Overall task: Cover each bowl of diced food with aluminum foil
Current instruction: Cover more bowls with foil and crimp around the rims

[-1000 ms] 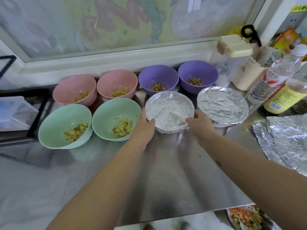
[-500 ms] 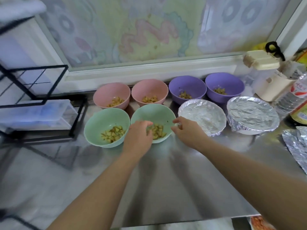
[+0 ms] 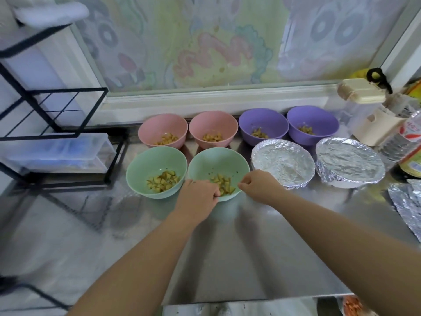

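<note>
Black wire rack [image 3: 57, 115] at left, bottle [image 3: 403, 142] at right edge. Mid-frame on the steel bench [image 3: 250, 258], the right-hand green bowl [image 3: 218, 160] of diced food sits uncovered beside two foil-covered bowls [image 3: 283, 163]. The left grip [image 3: 198, 199] clasps its near rim. The right grip [image 3: 259, 185] curls at its right rim, hold unclear.

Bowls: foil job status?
Done: two foil-covered bowls, front right. In hand: left hand and right hand grip the near rim of the right green bowl, uncovered. Left: that one, the left green bowl, two pink bowls, two purple bowls; spare foil lies at the right edge.
</note>
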Demonstrator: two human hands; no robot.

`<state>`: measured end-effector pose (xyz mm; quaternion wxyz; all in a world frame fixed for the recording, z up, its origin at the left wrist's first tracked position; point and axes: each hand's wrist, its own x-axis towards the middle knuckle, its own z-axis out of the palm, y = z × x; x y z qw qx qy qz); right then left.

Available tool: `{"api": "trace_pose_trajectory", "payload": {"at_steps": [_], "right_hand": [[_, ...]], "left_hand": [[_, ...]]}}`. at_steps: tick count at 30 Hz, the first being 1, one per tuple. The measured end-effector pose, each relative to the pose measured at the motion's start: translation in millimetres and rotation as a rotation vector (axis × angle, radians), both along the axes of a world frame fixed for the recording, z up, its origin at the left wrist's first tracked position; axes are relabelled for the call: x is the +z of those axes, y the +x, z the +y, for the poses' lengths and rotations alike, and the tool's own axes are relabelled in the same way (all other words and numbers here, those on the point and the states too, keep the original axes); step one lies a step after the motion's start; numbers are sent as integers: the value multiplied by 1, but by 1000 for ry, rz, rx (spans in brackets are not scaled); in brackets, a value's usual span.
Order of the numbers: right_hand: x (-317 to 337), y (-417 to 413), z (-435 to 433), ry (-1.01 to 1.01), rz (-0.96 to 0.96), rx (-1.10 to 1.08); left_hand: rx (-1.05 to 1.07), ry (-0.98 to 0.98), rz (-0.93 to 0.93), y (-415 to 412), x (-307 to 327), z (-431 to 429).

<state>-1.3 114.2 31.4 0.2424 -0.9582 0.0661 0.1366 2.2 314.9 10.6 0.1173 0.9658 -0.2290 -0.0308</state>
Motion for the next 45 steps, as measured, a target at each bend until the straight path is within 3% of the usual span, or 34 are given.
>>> {"api": "trace_pose_trajectory", "payload": {"at_steps": [9, 21, 30, 36, 45], "right_hand": [[-4, -61, -39, 19, -30, 50], [-6, -130, -106, -9, -52, 62], [-7, -149, -140, 171, -85, 80], [-11, -159, -200, 182, -155, -137], [-16, -194, -343, -91, -122, -447]], "left_hand": [[-79, -103, 181, -56, 5, -26], [-20, -156, 240, -132, 5, -98], [-14, -117, 339, -128, 19, -138], [-115, -288, 171, -125, 37, -206], [-283, -329, 268, -135, 21, -321]]}}
